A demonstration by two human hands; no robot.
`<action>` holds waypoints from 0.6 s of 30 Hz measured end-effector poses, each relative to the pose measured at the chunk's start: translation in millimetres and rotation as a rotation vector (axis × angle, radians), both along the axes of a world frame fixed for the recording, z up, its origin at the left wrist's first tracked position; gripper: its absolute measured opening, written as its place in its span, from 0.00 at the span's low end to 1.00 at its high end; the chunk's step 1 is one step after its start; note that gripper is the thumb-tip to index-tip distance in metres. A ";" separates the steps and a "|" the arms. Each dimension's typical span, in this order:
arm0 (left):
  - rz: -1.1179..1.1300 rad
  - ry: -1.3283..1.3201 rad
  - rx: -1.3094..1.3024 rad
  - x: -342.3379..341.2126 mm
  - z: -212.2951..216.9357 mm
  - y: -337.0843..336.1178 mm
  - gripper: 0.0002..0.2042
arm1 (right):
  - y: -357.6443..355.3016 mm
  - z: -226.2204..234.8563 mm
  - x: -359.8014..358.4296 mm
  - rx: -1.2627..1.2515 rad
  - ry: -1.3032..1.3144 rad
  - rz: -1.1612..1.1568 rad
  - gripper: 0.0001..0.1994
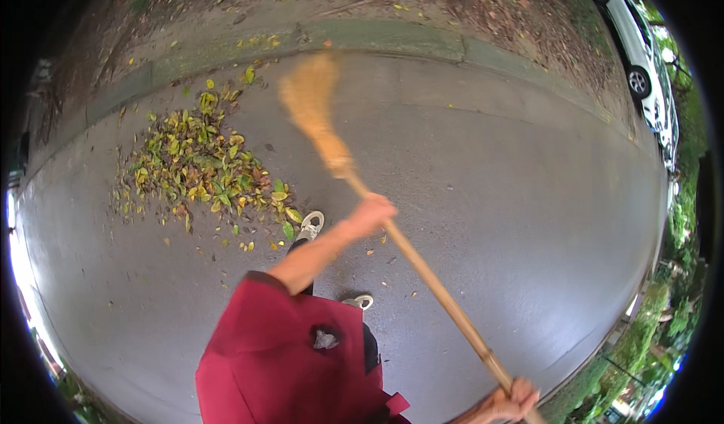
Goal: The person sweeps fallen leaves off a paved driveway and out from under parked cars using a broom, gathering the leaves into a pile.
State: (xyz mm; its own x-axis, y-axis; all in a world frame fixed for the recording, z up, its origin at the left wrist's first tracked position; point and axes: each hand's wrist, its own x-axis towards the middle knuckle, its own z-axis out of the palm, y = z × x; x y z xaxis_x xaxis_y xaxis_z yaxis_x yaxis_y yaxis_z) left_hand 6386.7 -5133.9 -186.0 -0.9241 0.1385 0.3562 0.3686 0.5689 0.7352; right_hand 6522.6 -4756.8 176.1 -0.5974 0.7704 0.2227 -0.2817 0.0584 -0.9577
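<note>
A straw broom with a long bamboo-like handle slants across the view, its bristle head at the far end, blurred, just short of the curb. My left hand is wrapped round the handle a little below the bristles. Lower right, my right hand grips the handle close to its near end. Left of the broom lies a pile of yellow, green and brown leaves on the pavement, its near edge by my left shoe. The bristles are apart from the pile, to its right.
A mossy stone curb runs along the far side of the grey pavement. Beyond it is a bank of soil with dry leaves. White parked cars stand at the far right. Greenery borders the right edge.
</note>
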 end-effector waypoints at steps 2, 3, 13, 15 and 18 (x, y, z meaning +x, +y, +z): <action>0.191 -0.120 0.015 50.7 -23.0 -114.5 0.04 | -88.6 -25.4 -69.7 -0.162 -0.017 0.307 0.14; 0.330 -0.365 0.171 86.9 -68.5 -168.7 0.03 | -137.8 -49.5 -91.3 -0.254 -0.075 0.317 0.14; 0.475 -0.433 -0.539 229.5 66.9 -273.7 0.00 | -181.4 -93.7 -29.9 -0.566 -0.132 0.710 0.16; 0.330 -0.342 -0.556 245.7 88.5 -211.9 0.04 | -111.8 -80.1 7.6 -0.558 -0.087 0.618 0.16; -0.002 -0.318 -0.497 271.4 124.9 -95.3 0.04 | 15.0 -48.8 89.2 -0.592 0.080 0.384 0.16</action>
State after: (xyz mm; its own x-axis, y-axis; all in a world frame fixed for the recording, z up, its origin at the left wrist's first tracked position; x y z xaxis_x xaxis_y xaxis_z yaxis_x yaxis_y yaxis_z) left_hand 6658.2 -5229.1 -61.2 -0.9746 0.2194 -0.0461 0.1750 0.8731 0.4550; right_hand 6611.8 -4741.8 127.3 -0.8501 0.5141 -0.1141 -0.2486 -0.5829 -0.7736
